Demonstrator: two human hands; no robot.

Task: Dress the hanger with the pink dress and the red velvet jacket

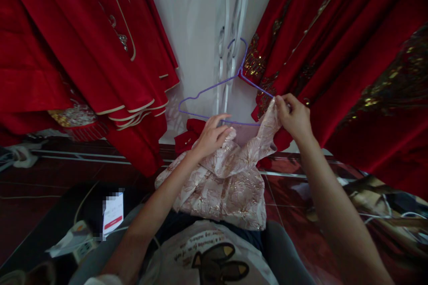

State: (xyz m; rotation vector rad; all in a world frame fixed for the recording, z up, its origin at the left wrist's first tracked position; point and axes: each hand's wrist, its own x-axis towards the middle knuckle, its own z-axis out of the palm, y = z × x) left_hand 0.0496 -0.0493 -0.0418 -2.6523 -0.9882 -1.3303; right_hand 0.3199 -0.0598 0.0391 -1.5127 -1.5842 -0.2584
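A pale pink garment with gold patterning lies over my lap and rises toward a purple wire hanger. My left hand is closed on a fold of the garment just under the hanger's bottom bar. My right hand pinches the garment's upper corner together with the hanger's right end. The hanger is tilted, its hook pointing up toward the white wall.
Red embroidered robes hang at the left and more red and gold ones at the right. A white wall is between them. Red cloth lies on the dark red tiled floor. A small device and papers sit at lower left.
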